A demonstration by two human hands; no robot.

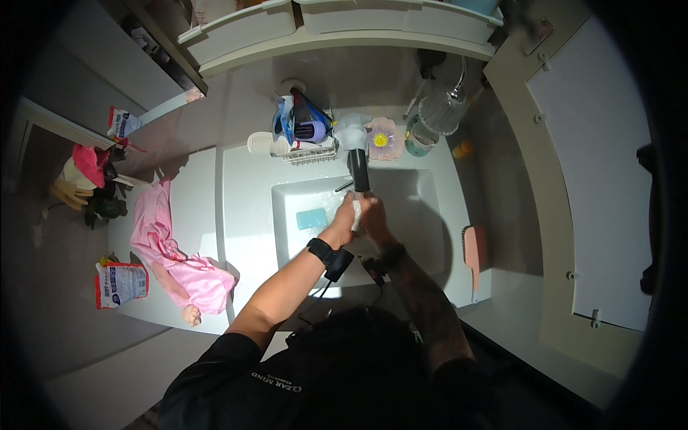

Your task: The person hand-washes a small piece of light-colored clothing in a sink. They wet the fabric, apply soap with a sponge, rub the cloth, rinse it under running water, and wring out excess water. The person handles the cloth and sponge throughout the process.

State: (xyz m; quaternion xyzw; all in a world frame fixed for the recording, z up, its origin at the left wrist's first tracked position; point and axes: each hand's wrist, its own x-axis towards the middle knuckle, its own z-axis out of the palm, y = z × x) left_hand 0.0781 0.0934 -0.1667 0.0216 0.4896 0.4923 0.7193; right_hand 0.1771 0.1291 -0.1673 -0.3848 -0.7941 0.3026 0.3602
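Over a white washbasin (408, 231), both my hands meet just below a black faucet (359, 171). My left hand (342, 217) and my right hand (372, 215) press on a small whitish cloth or wad (356, 215) between them; which hand bears it more is hard to tell. A light blue rectangular block, perhaps soap or a sponge (312, 219), lies in the basin to the left of my hands. Close to the faucet's base rests a dark, slim drain lever or stick (344, 186). Black bands with small devices are strapped on both wrists.
Behind the basin stand a wire basket (309, 157) of toiletries, a white comb (260, 143), a pink flower-shaped dish (386, 140) and a green cup (420, 141). Pink cloth (183, 269) and a printed pouch (122, 285) lie left. A pink hairbrush (474, 258) rests at the right edge.
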